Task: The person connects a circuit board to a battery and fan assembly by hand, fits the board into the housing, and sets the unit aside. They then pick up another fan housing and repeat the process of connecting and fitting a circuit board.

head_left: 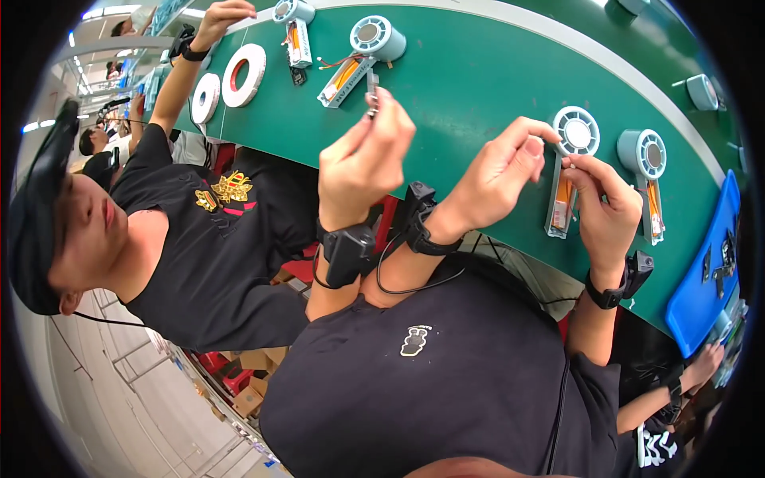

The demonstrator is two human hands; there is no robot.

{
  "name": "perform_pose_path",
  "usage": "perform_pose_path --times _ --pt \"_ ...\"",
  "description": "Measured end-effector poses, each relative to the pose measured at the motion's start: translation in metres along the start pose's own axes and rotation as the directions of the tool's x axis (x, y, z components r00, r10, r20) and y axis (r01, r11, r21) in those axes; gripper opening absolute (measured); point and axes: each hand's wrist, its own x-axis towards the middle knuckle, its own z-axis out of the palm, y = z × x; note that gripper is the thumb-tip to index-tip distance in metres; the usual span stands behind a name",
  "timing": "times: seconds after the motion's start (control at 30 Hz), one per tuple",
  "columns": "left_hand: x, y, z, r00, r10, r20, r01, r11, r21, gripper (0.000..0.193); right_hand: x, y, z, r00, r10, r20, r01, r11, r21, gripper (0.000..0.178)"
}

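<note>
A light-blue handheld fan (575, 131) lies on the green table in front of me. Its handle (561, 209) is uncovered, with an orange part and wires showing inside. My left hand (496, 179) is at the left of the fan head, fingers curled, the index fingertip at its rim. Whether a small part sits between those fingers is hidden. My right hand (610, 203) pinches at the neck, where head and handle meet. A second handheld fan (644, 153) lies just beyond my right hand, its handle also uncovered.
At the left, a co-worker's hand (368, 155) holds a small grey part near another fan (378, 38). Tape rolls (244, 75) lie farther left. A blue tray (703, 279) with small black parts stands at the right. Another person's hand (705, 365) shows lower right.
</note>
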Motion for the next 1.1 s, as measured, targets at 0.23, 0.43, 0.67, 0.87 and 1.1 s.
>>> perform_pose_path --times 0.23,0.43,0.67,0.87,1.1 --pt "0.011 0.004 -0.015 0.999 -0.002 -0.047 0.002 1.000 -0.001 0.043 -0.002 0.003 -0.011 0.998 0.058 0.004 -0.058 0.998 0.003 0.016" --pt "0.011 0.008 -0.024 0.999 -0.025 -0.038 0.023 0.998 -0.051 0.045 -0.001 0.000 -0.014 1.000 -0.031 0.002 0.031 1.000 -0.007 0.018" --pt "0.006 0.007 -0.027 0.999 -0.007 -0.052 0.003 0.998 -0.069 0.037 -0.005 0.005 -0.013 0.995 -0.096 0.006 0.096 0.995 -0.018 0.022" --pt "0.002 0.008 -0.030 0.999 0.000 -0.046 -0.004 0.996 -0.088 0.038 -0.009 -0.006 -0.025 0.992 -0.045 0.117 0.057 0.993 -0.100 0.025" --pt "0.001 0.012 -0.030 1.000 -0.009 -0.014 0.009 0.999 -0.043 0.047 -0.006 -0.007 -0.015 0.979 -0.144 0.147 0.154 0.986 -0.057 0.022"
